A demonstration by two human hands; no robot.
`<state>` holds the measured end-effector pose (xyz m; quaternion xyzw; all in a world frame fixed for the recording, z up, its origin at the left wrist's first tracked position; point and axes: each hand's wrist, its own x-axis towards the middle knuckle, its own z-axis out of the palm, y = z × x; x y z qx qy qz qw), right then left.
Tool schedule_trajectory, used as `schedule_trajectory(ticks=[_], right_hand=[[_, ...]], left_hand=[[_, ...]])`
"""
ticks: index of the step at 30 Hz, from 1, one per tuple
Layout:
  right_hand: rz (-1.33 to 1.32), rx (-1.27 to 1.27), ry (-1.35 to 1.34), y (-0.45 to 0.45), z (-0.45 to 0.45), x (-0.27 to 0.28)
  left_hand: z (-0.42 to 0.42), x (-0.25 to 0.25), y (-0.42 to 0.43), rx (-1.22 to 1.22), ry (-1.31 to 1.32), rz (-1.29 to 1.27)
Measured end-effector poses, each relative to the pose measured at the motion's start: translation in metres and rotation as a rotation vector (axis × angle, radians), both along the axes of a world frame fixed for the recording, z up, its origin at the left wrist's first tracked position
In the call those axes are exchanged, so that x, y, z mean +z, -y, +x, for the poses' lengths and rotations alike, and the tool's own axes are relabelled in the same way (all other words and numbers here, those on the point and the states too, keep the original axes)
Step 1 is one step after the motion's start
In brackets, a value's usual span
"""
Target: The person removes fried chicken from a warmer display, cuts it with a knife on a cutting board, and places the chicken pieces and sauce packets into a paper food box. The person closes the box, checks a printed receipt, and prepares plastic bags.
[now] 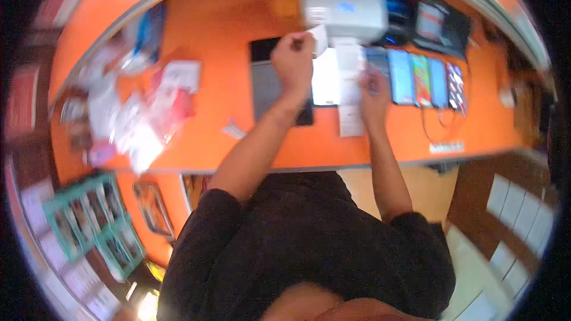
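Observation:
My left hand [292,62] is closed on a small white paper piece [319,40], just in front of the white printer [345,6]. Below it lies a dark flat pad [270,89]. A phone with a bright white screen [325,80] is beside the pad. A long white paper strip [350,101] runs from the printer toward the table's front edge. My right hand [375,92] is at the strip's right side, over a dark phone [378,59]; its fingers are blurred, and whether they hold anything is unclear.
Several lit phones [421,80] stand in a row to the right, with a black case [440,24] behind them. Plastic bags [140,119] lie at the left of the orange table [214,41]. A green rack [92,220] is below left.

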<state>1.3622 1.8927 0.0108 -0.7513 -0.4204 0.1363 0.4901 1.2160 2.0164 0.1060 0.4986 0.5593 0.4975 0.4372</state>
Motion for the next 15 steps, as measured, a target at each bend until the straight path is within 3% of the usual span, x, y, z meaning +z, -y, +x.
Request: schedule_trajectory(ticks=[1, 2, 3, 4, 6, 8, 10, 12, 14, 15], right_hand=[[0.08, -0.138, 0.082, 0.003, -0.011, 0.009], [0.14, -0.172, -0.216, 0.01, -0.016, 0.0], [0.154, -0.041, -0.319, 0.016, -0.029, 0.012], [0.073, 0.109, -0.523, 0.013, -0.062, 0.044], [0.013, 0.339, -1.314, 0.017, -0.148, 0.108], [-0.225, 0.597, -1.374, 0.019, -0.181, 0.076], [-0.427, 0.792, -1.362, 0.023, -0.235, 0.062], [-0.625, 0.857, -1.135, 0.049, -0.302, 0.068], [-0.699, 0.864, -1.087, 0.072, -0.356, 0.045], [-0.754, 1.033, -0.998, 0.081, -0.391, 0.038]], left_hand=[[-0.022, -0.003, 0.009, 0.03, -0.103, 0.315], [-0.049, 0.006, 0.018, -0.003, -0.245, 0.68], [-0.077, 0.006, 0.028, -0.244, -0.598, 0.783], [-0.1, 0.0, 0.043, -0.239, -0.628, 0.93], [-0.144, -0.014, 0.07, -0.198, -0.692, 1.229], [-0.196, -0.034, 0.113, -0.322, -0.966, 0.907], [-0.257, -0.041, 0.157, -0.158, -0.992, 0.851], [-0.311, -0.042, 0.21, -0.028, -0.976, 0.83], [-0.359, -0.051, 0.271, 0.109, -0.917, 0.665], [-0.388, -0.063, 0.303, 0.265, -0.931, 0.557]])
